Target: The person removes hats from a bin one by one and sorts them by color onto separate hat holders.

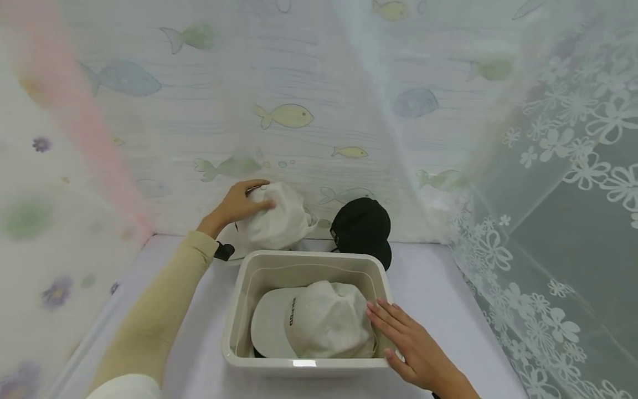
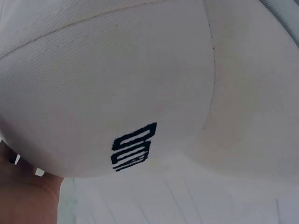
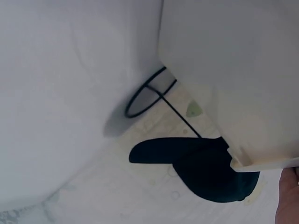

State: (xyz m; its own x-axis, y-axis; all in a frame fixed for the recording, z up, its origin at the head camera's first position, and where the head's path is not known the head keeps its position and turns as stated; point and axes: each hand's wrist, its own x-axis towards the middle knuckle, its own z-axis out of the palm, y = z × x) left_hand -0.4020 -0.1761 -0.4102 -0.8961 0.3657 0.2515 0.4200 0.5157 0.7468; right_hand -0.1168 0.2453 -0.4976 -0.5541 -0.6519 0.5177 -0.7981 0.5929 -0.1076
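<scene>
At the back left, my left hand (image 1: 241, 204) grips the crown of a white baseball cap (image 1: 281, 219), thumb on the near side and fingers behind it. Dark lettering shows on this cap (image 2: 140, 84) in the left wrist view. Another white cap (image 1: 331, 321) with dark lettering lies in a cream plastic bin (image 1: 309, 363), brim to the left. My right hand (image 1: 416, 349) lies with straight fingers over the bin's right rim, fingertips close to the cap inside; whether they touch it I cannot tell.
Behind the bin's right corner a black cap (image 1: 363, 226) sits on a thin black wire stand (image 3: 175, 114) with a round base. A fish-patterned curtain (image 1: 299, 72) hangs behind the white-covered table (image 1: 433, 288), and flowered lace (image 1: 528, 310) hangs on the right.
</scene>
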